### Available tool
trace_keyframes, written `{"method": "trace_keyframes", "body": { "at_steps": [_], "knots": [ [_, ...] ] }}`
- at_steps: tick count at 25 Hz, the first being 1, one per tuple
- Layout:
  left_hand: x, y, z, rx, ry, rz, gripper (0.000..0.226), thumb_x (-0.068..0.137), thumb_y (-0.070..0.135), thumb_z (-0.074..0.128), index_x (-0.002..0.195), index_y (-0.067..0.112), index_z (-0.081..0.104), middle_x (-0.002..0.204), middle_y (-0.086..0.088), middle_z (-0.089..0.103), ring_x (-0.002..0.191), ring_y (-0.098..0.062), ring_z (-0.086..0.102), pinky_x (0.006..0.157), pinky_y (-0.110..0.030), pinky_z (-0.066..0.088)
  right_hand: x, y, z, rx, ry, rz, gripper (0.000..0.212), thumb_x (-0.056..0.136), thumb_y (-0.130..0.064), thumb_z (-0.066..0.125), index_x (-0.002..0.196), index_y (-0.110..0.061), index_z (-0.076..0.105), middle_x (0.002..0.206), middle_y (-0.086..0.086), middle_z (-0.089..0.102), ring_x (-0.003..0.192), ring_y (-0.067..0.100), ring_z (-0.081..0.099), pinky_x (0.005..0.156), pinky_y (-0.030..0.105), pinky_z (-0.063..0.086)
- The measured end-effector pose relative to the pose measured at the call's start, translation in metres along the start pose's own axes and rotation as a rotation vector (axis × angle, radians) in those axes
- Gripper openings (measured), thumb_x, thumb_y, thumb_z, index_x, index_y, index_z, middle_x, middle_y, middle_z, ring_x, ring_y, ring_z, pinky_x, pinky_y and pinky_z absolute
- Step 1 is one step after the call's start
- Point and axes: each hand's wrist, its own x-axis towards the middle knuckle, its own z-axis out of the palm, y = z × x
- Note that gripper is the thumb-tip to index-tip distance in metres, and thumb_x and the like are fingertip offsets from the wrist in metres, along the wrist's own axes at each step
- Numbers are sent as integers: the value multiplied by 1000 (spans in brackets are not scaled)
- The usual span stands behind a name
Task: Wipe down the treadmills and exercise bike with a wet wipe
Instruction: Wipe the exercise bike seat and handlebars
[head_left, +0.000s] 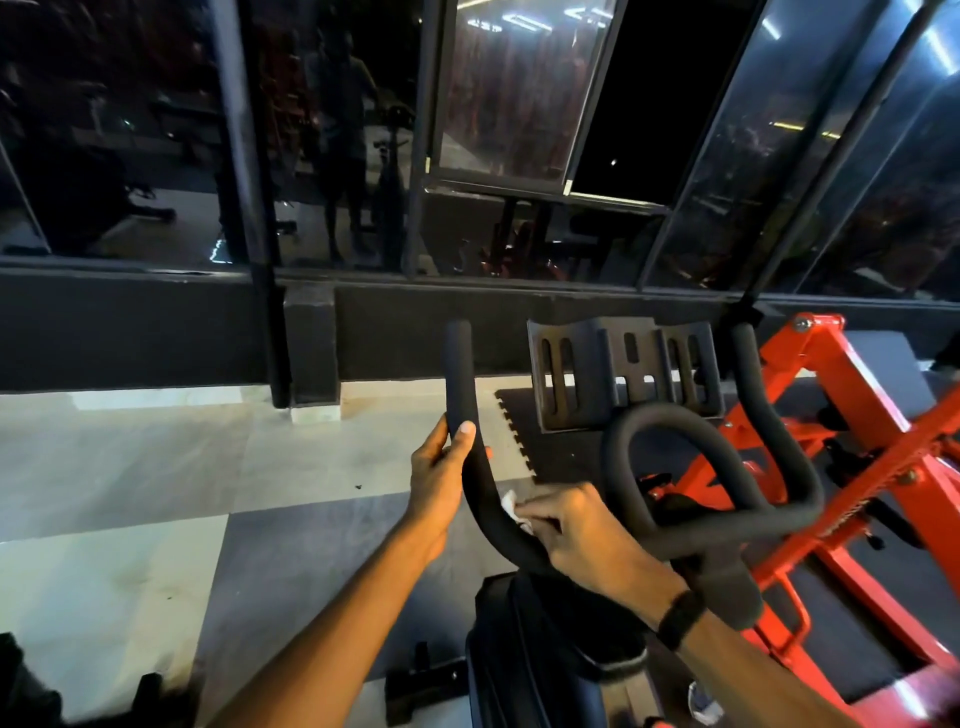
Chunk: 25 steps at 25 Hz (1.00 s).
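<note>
Wet wipe (511, 505): lying crumpled white against the lower curve of the exercise bike's left handlebar (470, 457), showing only at the fingertips.
Right hand (576, 530): fingers curling over the wipe, pressing it onto the black foam grip; a dark wristband (680, 618) sitting on the wrist.
Left hand (439, 470): fingers wrapping narrowly around the same bar higher up, thumb lying along it.
Surroundings: tablet holder (623, 371) standing ahead; red frame (841, 415) rising at right.

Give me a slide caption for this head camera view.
Left hand grips the bike handlebar while the right hand rubs a white wipe along it.
</note>
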Motion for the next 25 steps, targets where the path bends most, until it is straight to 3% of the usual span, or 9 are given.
{"method": "trace_keyframes", "body": {
  "at_steps": [3, 6, 7, 9, 12, 14, 17, 20, 25],
  "knots": [
    [1, 3, -1, 27, -1, -4, 26, 101, 31, 57, 127, 29, 61, 97, 0, 74, 101, -22, 70, 95, -42, 56, -11, 0, -34, -28, -138, 26, 23, 86, 8, 66, 94, -9, 80, 86, -12, 66, 84, -8, 59, 75, 6, 41],
    [2, 9, -5, 87, -17, -41, 38, 100, 33, 58, 137, 26, 57, 111, -3, 73, 105, -18, 68, 85, -31, 54, 10, -11, -67, -43, -309, 59, 21, 91, 1, 66, 97, -15, 79, 88, -16, 68, 81, -8, 62, 74, 12, 47],
    [1, 12, -6, 91, -16, -66, 38, 99, 34, 59, 136, 25, 59, 112, -2, 72, 102, -17, 67, 80, -27, 51, 23, -17, -71, -48, -247, 48, 21, 93, -1, 64, 102, -15, 77, 95, -14, 68, 80, -8, 62, 73, 14, 49],
    [1, 14, -8, 47, 41, -172, 37, 98, 39, 59, 130, 21, 63, 113, -4, 71, 97, -19, 66, 80, -34, 48, 60, -28, -68, -89, 59, 3, 24, 95, 0, 60, 112, -12, 71, 102, -6, 68, 81, -2, 64, 73, 16, 52],
    [3, 17, -10, -53, 227, -269, 36, 104, 43, 47, 122, 15, 61, 114, -12, 69, 95, -26, 65, 81, -39, 43, 123, -43, -52, -144, 385, -6, 25, 92, 0, 60, 115, -9, 66, 111, 10, 66, 96, 24, 66, 85, 38, 56],
    [4, 20, -13, -89, 340, -119, 29, 106, 37, 44, 118, 15, 59, 120, -17, 66, 101, -28, 63, 77, -35, 44, 147, -49, -39, -221, 356, -20, 34, 92, 2, 60, 123, -10, 63, 120, 11, 55, 104, 26, 60, 90, 39, 55],
    [3, 23, -17, 7, 394, 190, 20, 103, 40, 48, 113, 25, 57, 121, -8, 63, 115, -27, 59, 94, -37, 48, 147, -55, -19, -391, 271, -78, 45, 89, 10, 54, 131, -6, 59, 125, 15, 48, 113, 31, 51, 91, 39, 54],
    [1, 22, -12, 124, 406, 363, 30, 91, 44, 49, 114, 27, 60, 118, -1, 65, 110, -16, 60, 94, -33, 49, 113, -57, -2, -513, 144, -150, 31, 90, 4, 59, 120, -3, 63, 126, 17, 47, 113, 33, 49, 88, 39, 53],
    [-4, 23, 14, 256, 284, 609, 34, 89, 41, 52, 96, 12, 69, 95, -1, 69, 91, -18, 63, 81, -39, 51, 38, -46, 13, -380, 41, -194, 31, 76, 5, 70, 106, 1, 69, 116, 22, 57, 107, 37, 50, 82, 45, 52]
  ]
}}
